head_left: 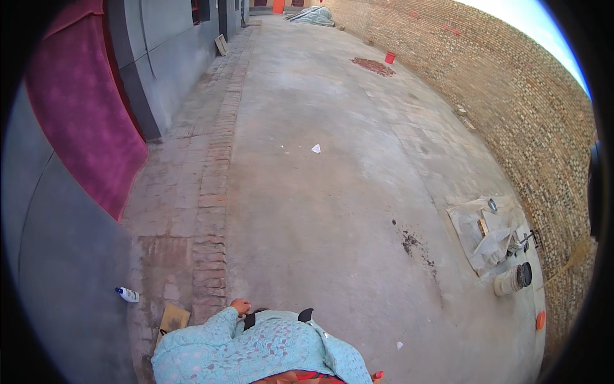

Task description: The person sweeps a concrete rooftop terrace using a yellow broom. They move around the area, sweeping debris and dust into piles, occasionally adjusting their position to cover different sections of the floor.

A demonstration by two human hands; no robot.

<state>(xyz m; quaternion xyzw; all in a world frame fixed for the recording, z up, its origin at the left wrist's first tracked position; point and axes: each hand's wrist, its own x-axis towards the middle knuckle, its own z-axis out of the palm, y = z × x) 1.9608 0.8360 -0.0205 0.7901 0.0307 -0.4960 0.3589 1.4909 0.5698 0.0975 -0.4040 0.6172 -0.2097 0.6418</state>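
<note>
My left hand [241,306] reaches forward from a light blue patterned sleeve [220,323], near the edge of the brick strip. Its fingers look curled, and whatever they hold, if anything, is hidden. Two dark pointed pieces [306,315] stick up at the front edge of the light blue patterned cloth [281,339]. At the lower edge a small reddish bit [378,375] shows beside the cloth; it may be part of my right hand, but its fingers cannot be made out. A red checked cloth [300,377] lies below.
A wooden board [174,317] and white bottle [128,294] are at left. Right, a pale sheet [476,233] lies beside a bucket [510,281], along a brick wall [511,77]. Farther off stand a red bucket [390,57] and reddish pile [373,66]. A pink curtain [83,102] hangs left.
</note>
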